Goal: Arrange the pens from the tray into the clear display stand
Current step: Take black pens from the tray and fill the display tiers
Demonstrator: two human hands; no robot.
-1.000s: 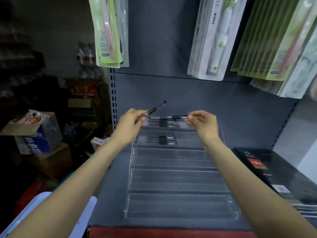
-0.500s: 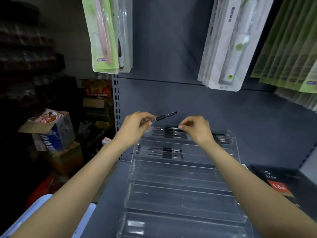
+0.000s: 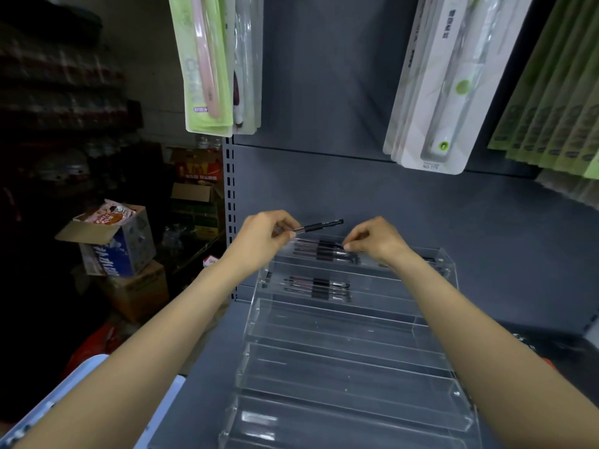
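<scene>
Left hand [image 3: 264,236] pinches a black pen [image 3: 319,226] lying nearly level, its far end aimed toward frame right. Right hand [image 3: 377,241], fingers curled, pinches a pen in the clear display stand [image 3: 350,322]'s top tier.

I count two hands: the left hand [image 3: 262,241] and the right hand [image 3: 377,241], both near the middle of the frame. One pen [image 3: 319,226] is held up between them by the left one. There is one clear display stand [image 3: 350,351], with five tiers that I can see. Pens lie in two groups, one in the top tier [image 3: 324,252] and one in the second tier [image 3: 319,288]; each seems about three or four, I cannot tell exactly. At the left I see several cardboard boxes [image 3: 113,244], at least three.
</scene>
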